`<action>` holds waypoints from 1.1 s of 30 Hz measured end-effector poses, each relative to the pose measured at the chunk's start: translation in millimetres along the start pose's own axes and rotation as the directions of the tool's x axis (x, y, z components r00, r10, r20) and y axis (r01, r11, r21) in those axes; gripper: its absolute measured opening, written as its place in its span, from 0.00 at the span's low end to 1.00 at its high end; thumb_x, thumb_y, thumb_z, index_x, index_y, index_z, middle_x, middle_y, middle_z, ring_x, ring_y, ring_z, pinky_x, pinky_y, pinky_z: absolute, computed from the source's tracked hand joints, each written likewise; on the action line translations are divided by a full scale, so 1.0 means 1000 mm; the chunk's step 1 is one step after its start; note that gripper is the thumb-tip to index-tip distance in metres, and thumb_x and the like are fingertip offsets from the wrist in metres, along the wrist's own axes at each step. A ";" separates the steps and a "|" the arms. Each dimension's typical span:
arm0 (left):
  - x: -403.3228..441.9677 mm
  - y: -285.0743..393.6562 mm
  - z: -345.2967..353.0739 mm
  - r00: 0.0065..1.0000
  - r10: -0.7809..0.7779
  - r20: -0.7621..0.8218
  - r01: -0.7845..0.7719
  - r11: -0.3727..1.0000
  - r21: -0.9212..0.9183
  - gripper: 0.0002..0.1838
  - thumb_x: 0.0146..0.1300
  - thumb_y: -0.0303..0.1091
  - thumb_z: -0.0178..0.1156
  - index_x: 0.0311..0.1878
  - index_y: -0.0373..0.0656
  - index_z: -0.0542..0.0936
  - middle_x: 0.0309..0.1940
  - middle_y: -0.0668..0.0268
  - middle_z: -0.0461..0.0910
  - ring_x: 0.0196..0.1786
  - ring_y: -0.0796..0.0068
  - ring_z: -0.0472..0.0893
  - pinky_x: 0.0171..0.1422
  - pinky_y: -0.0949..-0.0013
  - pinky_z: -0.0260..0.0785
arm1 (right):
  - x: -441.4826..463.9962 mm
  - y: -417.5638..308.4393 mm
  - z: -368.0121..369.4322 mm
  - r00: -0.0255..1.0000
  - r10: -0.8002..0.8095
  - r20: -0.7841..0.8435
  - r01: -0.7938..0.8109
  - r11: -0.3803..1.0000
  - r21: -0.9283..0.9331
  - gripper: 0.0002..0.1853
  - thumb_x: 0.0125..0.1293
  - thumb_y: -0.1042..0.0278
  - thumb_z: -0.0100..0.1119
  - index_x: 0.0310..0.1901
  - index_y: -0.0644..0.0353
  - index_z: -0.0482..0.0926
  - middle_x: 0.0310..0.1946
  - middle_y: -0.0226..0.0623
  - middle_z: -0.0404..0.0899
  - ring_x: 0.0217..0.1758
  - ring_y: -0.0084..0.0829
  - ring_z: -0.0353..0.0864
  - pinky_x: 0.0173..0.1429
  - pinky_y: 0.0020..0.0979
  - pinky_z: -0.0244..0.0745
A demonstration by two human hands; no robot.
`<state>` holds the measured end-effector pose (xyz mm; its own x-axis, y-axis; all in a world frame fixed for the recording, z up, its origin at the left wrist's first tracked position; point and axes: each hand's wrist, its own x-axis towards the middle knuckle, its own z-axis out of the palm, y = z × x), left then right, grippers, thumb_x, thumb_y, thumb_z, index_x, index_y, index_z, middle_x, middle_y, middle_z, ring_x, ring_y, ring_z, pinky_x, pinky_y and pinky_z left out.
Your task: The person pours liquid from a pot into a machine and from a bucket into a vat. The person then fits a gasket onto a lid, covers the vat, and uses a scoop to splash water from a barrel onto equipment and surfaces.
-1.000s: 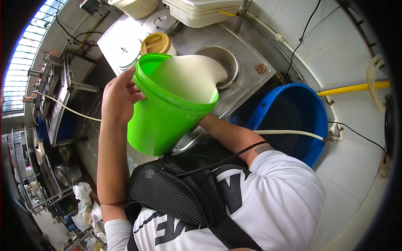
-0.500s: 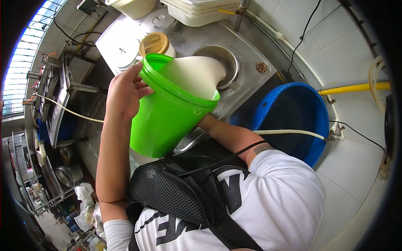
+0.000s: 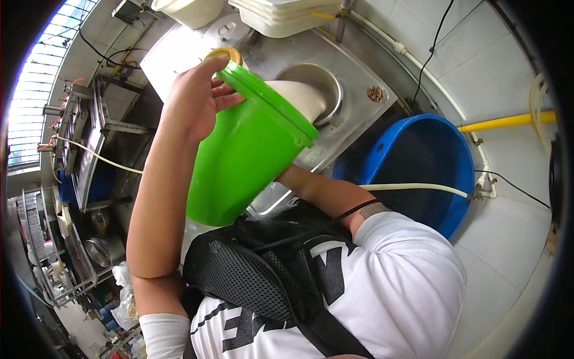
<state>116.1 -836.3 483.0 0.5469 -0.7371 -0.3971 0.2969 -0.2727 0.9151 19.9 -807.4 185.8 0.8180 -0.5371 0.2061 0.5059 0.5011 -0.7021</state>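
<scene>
My left hand (image 3: pixel 200 99) grips the upper rim of a green bucket (image 3: pixel 239 155), its fingers curled over the edge. The bucket leans far over, mouth turned away from me. A thick off-white liquid (image 3: pixel 299 99) flows from it into a round metal pot (image 3: pixel 333 90) set at the counter. My right forearm (image 3: pixel 320 188) reaches behind the lower side of the bucket, which hides my right hand and its fingers.
Beyond the bucket, the steel counter (image 3: pixel 359 66) holds a gold-lidded tub (image 3: pixel 226 55), a metal lid (image 3: pixel 230 30) and stacked white trays (image 3: pixel 281 18). A blue barrel (image 3: pixel 466 173) stands at right, with a pale hose (image 3: pixel 412 187) across it. Metal racks (image 3: pixel 89 269) line the left.
The green bucket has tipped further, so its inside no longer shows. My left hand has moved up and to the right with the rim.
</scene>
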 end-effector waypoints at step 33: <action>0.002 0.028 0.010 0.979 0.084 0.187 -0.083 0.996 -0.012 0.24 0.71 0.34 0.62 0.61 0.25 0.71 0.52 0.47 0.75 0.51 0.54 0.80 0.60 0.54 0.81 | 0.018 -0.007 0.002 1.000 0.028 -0.005 -0.028 0.998 -0.054 0.27 0.81 0.53 0.49 0.74 0.58 0.69 0.71 0.42 0.73 0.70 0.35 0.74 0.72 0.37 0.71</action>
<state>117.4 -851.8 508.4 0.4139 -0.8598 -0.2990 0.2596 -0.2033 0.9441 31.6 -819.7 195.9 0.8304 -0.5265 0.1825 0.4669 0.4788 -0.7435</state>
